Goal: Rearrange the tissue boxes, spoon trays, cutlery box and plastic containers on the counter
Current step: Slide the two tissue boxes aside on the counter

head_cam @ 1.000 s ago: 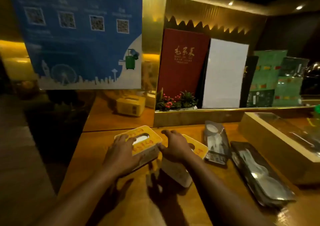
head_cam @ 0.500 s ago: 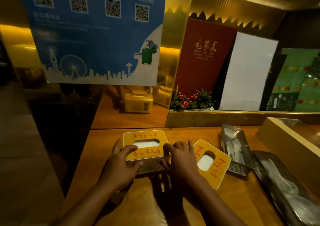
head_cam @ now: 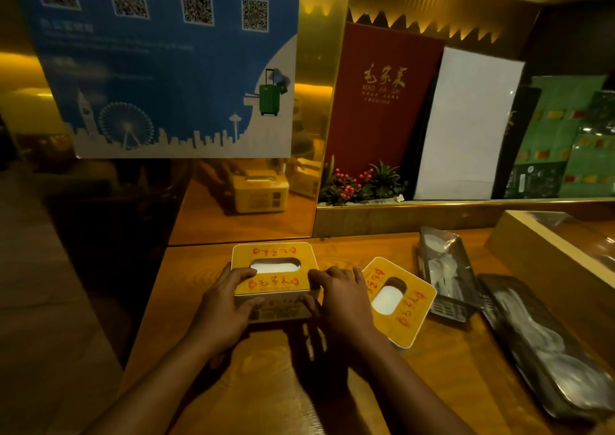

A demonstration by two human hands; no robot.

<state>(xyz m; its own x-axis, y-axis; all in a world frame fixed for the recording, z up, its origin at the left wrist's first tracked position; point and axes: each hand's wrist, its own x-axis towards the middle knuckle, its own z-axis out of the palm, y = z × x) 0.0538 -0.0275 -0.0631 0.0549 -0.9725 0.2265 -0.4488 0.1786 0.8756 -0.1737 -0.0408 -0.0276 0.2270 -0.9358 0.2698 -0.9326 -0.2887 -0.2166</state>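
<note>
Yellow-topped tissue box (head_cam: 273, 269) sits near the wooden counter's (head_cam: 266, 384) back-left corner, long axis left-right, slot up; left hand (head_cam: 226, 304) and right hand (head_cam: 339, 298) clasp its ends. Second tissue box (head_cam: 396, 299) lies skewed beside it. Two spoon trays (head_cam: 446, 274) (head_cam: 539, 344) lie rightward. Dim room, mirrored wall.

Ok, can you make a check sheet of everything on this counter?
Surface: wooden counter, dimly lit.
Job's things: left tissue box square to the counter's edge; right tissue box skewed; two spoon trays of white spoons; wooden box at far right.
Clutter: nothing seen.
Grippers: left hand and right hand grip the left tissue box from either side.
Cables: nothing seen.
Surroundings: blue poster, red menu, berry plant, mirrored panel.
</note>
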